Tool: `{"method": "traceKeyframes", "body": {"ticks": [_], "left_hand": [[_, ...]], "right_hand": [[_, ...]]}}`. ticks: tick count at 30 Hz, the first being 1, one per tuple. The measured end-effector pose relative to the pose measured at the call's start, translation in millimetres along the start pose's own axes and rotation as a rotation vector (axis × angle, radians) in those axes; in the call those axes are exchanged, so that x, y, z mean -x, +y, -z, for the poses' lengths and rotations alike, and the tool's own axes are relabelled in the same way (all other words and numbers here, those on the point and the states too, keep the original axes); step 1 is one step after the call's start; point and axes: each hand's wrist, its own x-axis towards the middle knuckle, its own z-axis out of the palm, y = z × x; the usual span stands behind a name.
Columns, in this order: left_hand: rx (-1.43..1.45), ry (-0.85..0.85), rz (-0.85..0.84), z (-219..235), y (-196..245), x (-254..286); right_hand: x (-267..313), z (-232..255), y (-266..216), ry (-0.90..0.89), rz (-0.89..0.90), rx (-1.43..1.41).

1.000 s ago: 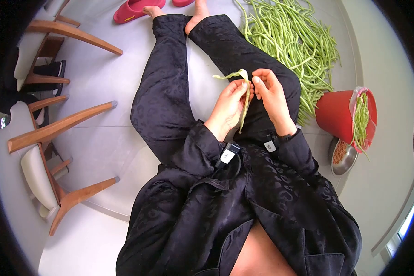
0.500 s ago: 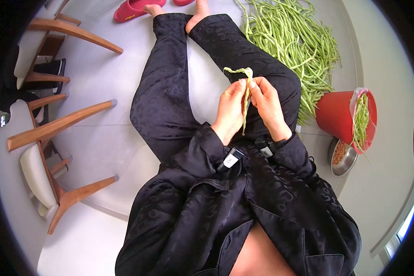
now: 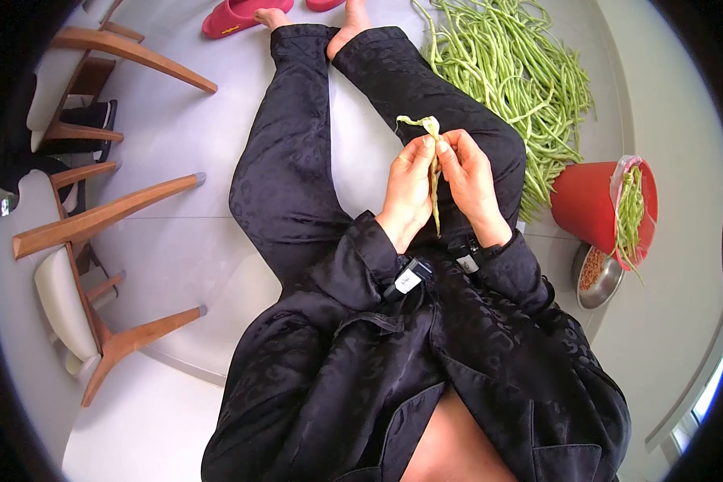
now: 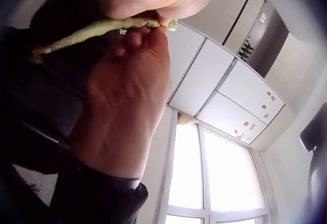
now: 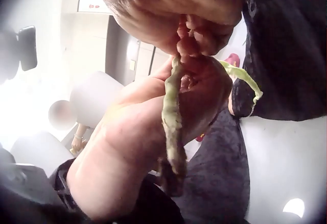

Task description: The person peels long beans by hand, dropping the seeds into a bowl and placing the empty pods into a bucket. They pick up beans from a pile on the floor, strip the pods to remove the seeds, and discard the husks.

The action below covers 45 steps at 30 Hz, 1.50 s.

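Both hands meet over the lap at a long green bean pod (image 3: 435, 197), its lower end hanging down between them, brownish and withered. My left hand (image 3: 407, 191) pinches the pod between thumb and curled fingers. Thumb tip close against the left one, my right hand (image 3: 475, 186) pinches the same pod near its upper bend. A pale, flattened length of the pod folds over to the left above the thumbs. In the right wrist view the pod's shrivelled tail (image 5: 173, 147) hangs in front of the left hand.
A big heap of green long beans (image 3: 514, 80) lies on the floor past the right knee. Beside it a tilted red bucket (image 3: 586, 201) holds pods, near a metal bowl (image 3: 610, 283) of small brownish seeds. Wooden-legged chairs (image 3: 128, 353) stand left; a pink slipper (image 3: 237, 18) lies ahead.
The right hand has come in from slightly apart to meet the left at the pod. The pod's folded-over end has shifted a little to the right.
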Motion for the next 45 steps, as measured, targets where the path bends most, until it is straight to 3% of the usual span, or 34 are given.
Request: {"method": "traceKeyframes", "body": {"ticks": [8,14,17,25,32,34,36,38,42,45], "left_hand": [[-0.016,-0.014,-0.002,0,-2,-1],[-0.038,0.072,-0.025,-1,-8,-3],[-0.106,0.064,-0.059,-5,-5,-3],[-0.412,0.018,-0.139,-3,-7,-5],[-0.064,-0.038,-0.016,1,-2,-8],[-0.019,-0.032,-0.006,3,2,-7],[-0.011,-0.067,0.095,5,6,-6],[-0.053,-0.088,0.09,5,8,-7],[-0.145,-0.113,0.006,3,6,-4],[-0.154,0.021,-0.065,-1,4,-5]], "right_hand": [[2,2,-2,0.005,0.058,0.112],[2,1,6,0.004,0.045,0.06],[2,1,5,0.009,0.001,-0.028],[-1,0,-2,0.108,0.09,0.216],[-2,-4,2,0.131,0.17,0.245],[-3,-4,4,0.101,0.047,0.105],[-5,-4,5,0.088,0.049,0.065],[-6,-4,7,0.054,0.032,-0.039],[-4,-6,2,0.067,0.002,0.014],[-5,-9,7,0.066,-0.038,-0.062]]}}
